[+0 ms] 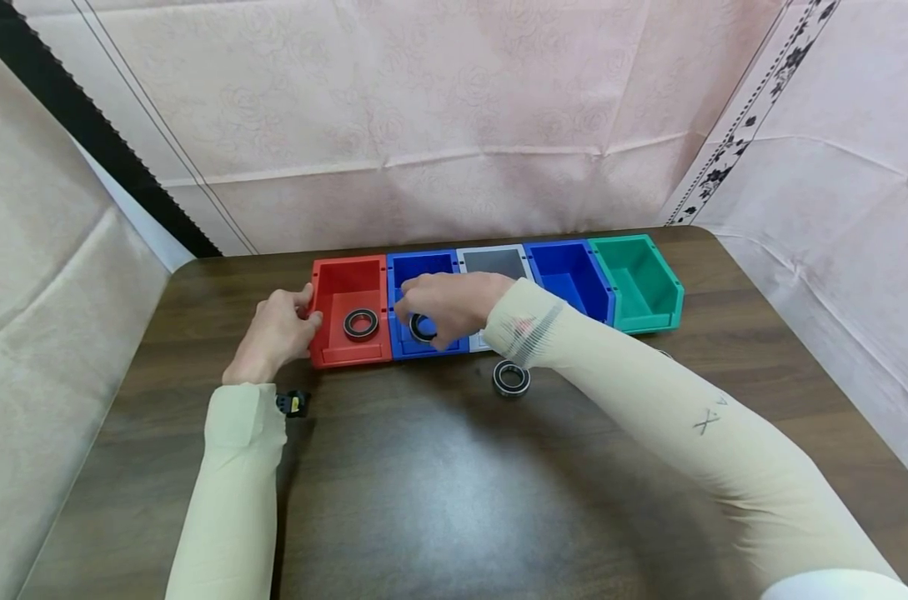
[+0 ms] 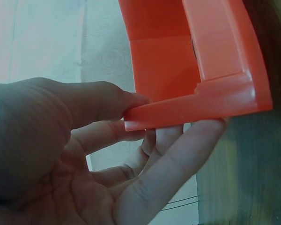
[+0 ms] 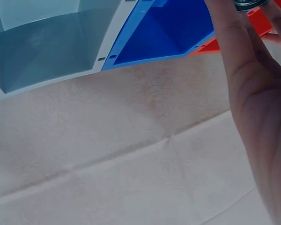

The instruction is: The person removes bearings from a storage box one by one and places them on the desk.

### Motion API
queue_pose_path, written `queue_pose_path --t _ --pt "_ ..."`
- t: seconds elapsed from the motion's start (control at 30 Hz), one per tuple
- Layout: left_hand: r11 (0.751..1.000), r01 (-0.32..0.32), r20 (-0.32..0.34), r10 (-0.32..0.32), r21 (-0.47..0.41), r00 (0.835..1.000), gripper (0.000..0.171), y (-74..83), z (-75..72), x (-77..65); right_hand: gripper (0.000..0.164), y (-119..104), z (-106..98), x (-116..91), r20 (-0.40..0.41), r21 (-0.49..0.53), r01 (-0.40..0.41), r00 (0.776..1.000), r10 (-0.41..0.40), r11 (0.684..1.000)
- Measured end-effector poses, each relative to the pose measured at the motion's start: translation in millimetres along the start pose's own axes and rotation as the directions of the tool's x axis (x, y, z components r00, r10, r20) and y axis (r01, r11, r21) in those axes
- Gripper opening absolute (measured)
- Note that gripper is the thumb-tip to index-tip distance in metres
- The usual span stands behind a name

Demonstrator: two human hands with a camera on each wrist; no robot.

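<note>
My left hand (image 1: 273, 333) grips the left wall of the red bin (image 1: 348, 358); in the left wrist view, its thumb lies at the wall's edge and its fingers along the outer side. Inside that bin lies a black-and-silver ball bearing (image 1: 361, 325). Over the left blue bin (image 1: 426, 260), my right hand (image 1: 449, 307) reaches down with curled fingers and holds a second bearing (image 1: 421, 328). The right wrist view catches this bearing (image 3: 249, 3) between the fingers at the top edge. A third bearing (image 1: 511, 379) rests on the table, just below the right sleeve.
To the right of the left blue bin stand a grey bin (image 1: 491, 249), another blue bin (image 1: 562, 254) and a green bin (image 1: 641, 283), all in one row. The brown wooden table (image 1: 423, 500) ends behind them at a hanging pale cloth (image 1: 423, 125). My right sleeve (image 1: 649, 400) crosses the table.
</note>
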State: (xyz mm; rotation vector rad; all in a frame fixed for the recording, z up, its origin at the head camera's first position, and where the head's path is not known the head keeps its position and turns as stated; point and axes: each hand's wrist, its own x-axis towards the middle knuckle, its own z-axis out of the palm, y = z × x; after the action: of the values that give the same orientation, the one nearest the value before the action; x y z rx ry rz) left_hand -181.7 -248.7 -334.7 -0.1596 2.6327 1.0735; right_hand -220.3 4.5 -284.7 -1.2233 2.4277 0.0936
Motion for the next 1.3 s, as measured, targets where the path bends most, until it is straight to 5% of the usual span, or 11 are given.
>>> queue_pose_path --t 1.3 --pt "1.000 0.006 -0.009 -0.006 -0.004 1.000 0.067 0.8 0.6 -0.5 0.049 -16.8 61.3 -1.5 -0.021 0.044 0.120 0.993 -0.119 0.992"
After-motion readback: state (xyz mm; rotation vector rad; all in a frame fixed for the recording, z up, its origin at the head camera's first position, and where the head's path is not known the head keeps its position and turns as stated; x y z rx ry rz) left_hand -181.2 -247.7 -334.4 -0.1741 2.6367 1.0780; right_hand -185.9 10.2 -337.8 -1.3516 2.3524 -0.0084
